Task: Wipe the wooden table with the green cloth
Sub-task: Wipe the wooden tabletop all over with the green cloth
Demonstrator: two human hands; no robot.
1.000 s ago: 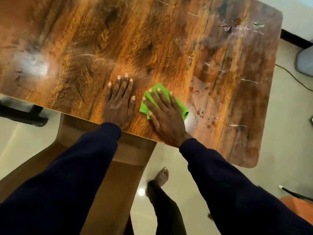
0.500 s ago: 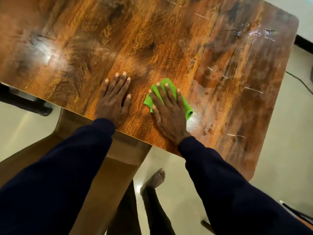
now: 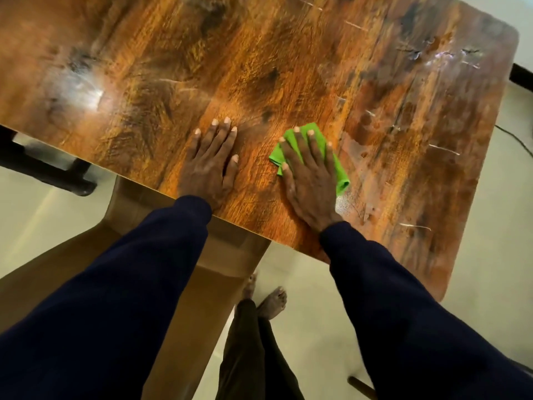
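The right hand (image 3: 310,180) lies flat, fingers spread, pressing the green cloth (image 3: 340,176) on the wooden table (image 3: 288,53) near its front edge — the left hand (image 3: 209,166) rests flat beside it, holding nothing.

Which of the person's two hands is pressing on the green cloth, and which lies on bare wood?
The right hand lies flat on the folded green cloth. The left hand rests palm-down directly on the wooden table, apart from the cloth.
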